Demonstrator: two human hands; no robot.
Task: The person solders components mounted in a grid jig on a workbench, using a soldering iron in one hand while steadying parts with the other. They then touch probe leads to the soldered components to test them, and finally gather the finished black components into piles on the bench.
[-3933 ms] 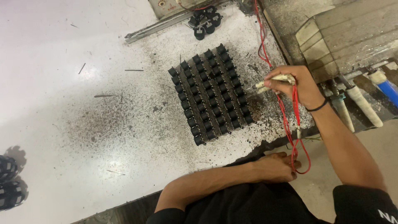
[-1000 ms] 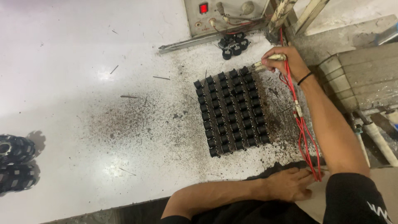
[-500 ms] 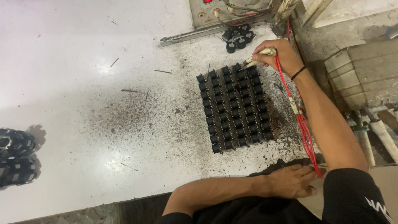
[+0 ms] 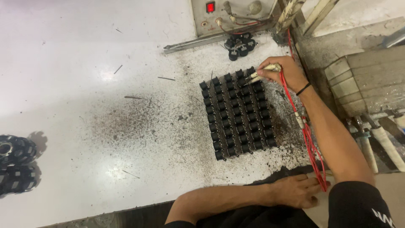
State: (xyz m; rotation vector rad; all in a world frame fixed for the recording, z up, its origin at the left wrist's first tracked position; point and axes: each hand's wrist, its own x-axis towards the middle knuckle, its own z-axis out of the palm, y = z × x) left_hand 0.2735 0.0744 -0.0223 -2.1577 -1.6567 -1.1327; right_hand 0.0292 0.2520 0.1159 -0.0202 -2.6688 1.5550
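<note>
Right hand: I see my right hand [image 4: 283, 71] closed around a pair of pale probes [image 4: 262, 73], their tips touching the top right corner of the block.
Left hand: my left hand [image 4: 295, 191] lies flat and open, palm down, at the near edge of the worktop [image 4: 84, 84], holding nothing, just beside the low end of the red wires.
Block: black parts [image 4: 237, 113] stand in a tight grid on the worktop, five columns across; I count about nine or ten rows, and cannot tell exactly.
Wires: red wires [image 4: 304, 126] run from the probes along my right forearm down to my left hand.
Box: one grey box [image 4: 230, 12] with one red switch sits at the far edge.
Loose parts: a small heap [image 4: 239, 45] lies near the box; the count is unclear.
Left edge: two black round pieces [image 4: 14, 162], one above the other.
</note>
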